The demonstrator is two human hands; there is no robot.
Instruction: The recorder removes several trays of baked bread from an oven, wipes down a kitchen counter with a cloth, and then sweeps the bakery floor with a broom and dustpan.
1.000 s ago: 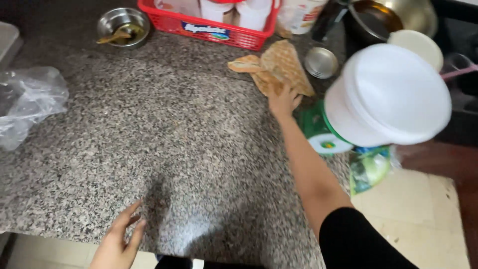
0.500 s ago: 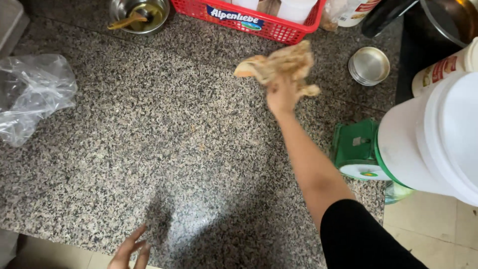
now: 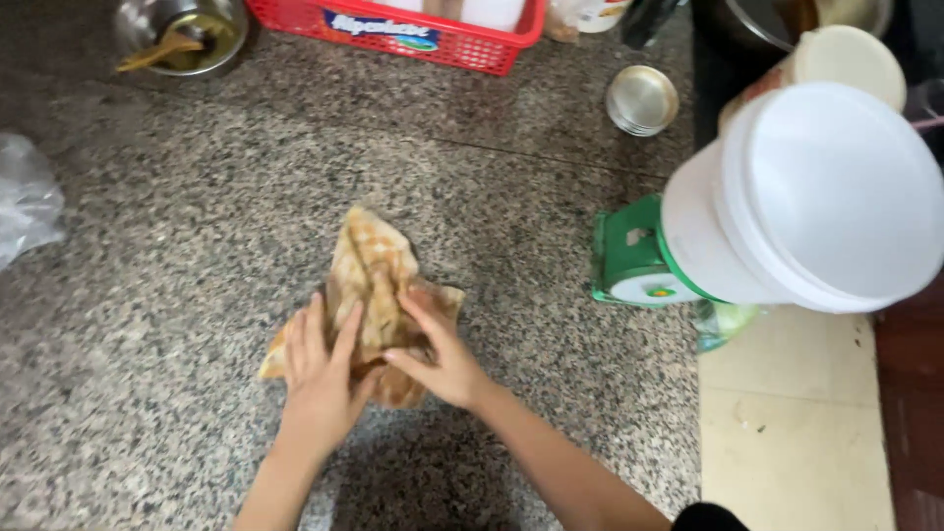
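A crumpled tan and orange checked cloth (image 3: 372, 270) lies on the speckled granite counter (image 3: 197, 197), near its middle. My left hand (image 3: 320, 379) rests flat on the cloth's near left part, fingers spread. My right hand (image 3: 438, 354) presses on the cloth's near right part, fingers pointing left over the folds. Both hands touch the cloth and partly cover its near end.
A red plastic basket (image 3: 393, 29) stands at the back. A steel bowl with a spoon (image 3: 177, 34) sits back left, a clear plastic bag (image 3: 25, 202) at the left edge. At right stand a white lidded bucket (image 3: 816, 197), a green scale (image 3: 629, 256) and a small steel lid (image 3: 641, 98).
My right hand has pulled the cloth from the back of the counter toward me. My left hand has come up from the counter edge onto the cloth.
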